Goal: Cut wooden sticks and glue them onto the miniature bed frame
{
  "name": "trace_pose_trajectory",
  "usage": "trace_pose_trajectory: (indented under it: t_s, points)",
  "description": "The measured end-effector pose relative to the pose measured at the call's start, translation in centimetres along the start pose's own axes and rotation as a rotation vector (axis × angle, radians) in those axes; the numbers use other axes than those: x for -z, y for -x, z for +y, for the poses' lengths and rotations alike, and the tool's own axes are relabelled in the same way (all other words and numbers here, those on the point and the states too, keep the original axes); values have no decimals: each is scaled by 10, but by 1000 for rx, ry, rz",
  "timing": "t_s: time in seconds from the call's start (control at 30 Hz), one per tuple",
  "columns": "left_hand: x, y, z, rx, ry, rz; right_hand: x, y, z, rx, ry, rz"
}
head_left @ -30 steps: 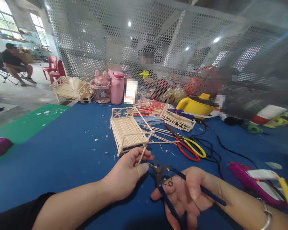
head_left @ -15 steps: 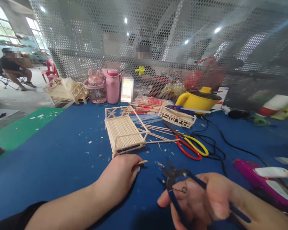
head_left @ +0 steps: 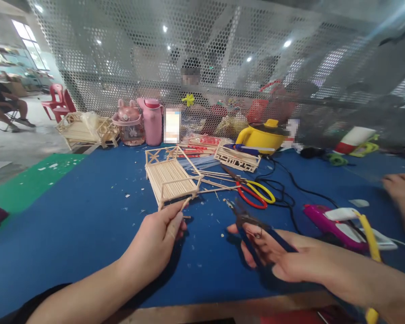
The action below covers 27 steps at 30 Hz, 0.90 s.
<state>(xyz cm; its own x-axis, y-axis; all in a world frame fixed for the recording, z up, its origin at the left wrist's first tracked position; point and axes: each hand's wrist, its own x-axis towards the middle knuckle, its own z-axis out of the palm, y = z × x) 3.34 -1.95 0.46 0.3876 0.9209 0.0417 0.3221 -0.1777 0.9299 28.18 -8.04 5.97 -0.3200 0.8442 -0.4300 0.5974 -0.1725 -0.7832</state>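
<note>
My left hand (head_left: pixel 162 236) is closed, pinching a short wooden stick (head_left: pixel 185 204) between thumb and fingers; a second short stick end pokes out lower down. Just beyond it stands a small frame (head_left: pixel 170 175) built of thin wooden sticks, with a slatted deck and crossed pieces at its far end. My right hand (head_left: pixel 273 256) is wrapped around blue-handled cutting pliers (head_left: pixel 248 220). Their jaws point up and to the left, a little parted, with nothing visible between them. Offcuts lie on the blue table (head_left: pixel 97 216) around both hands.
Scissors (head_left: pixel 253 193), loose sticks (head_left: pixel 219 182) and a stick-filled wooden holder (head_left: pixel 238 158) lie beyond my hands. A magenta glue gun (head_left: pixel 334 225) is at right, near another person's hand (head_left: pixel 403 193). Bottles (head_left: pixel 152 121), a yellow pot (head_left: pixel 261 137) and a second stick model (head_left: pixel 84 130) line the back.
My view has shifted slightly right. The left hand has turned, its stick now pointing upward. The pliers' handles have come closer together. Another person's hand now shows at the right edge.
</note>
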Motion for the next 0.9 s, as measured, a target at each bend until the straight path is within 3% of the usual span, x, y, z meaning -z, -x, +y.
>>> trace_pose_trajectory:
  t_s: [0.1,0.17,0.27,0.7,0.9]
  points:
    - [-3,-1,0,221,357,-122,-9,-6,-13,-65,325,181]
    - [-6,-2,-2,240,483,-180,-16,-13,-19,-77,497,270]
    - [-8,-1,-4,191,564,-228,-24,-24,-26,-75,612,247]
    - [-12,2,-3,144,578,-272,-36,-32,-31,-17,592,252]
    - [-15,3,-3,138,553,-277,-39,-33,-33,115,511,300]
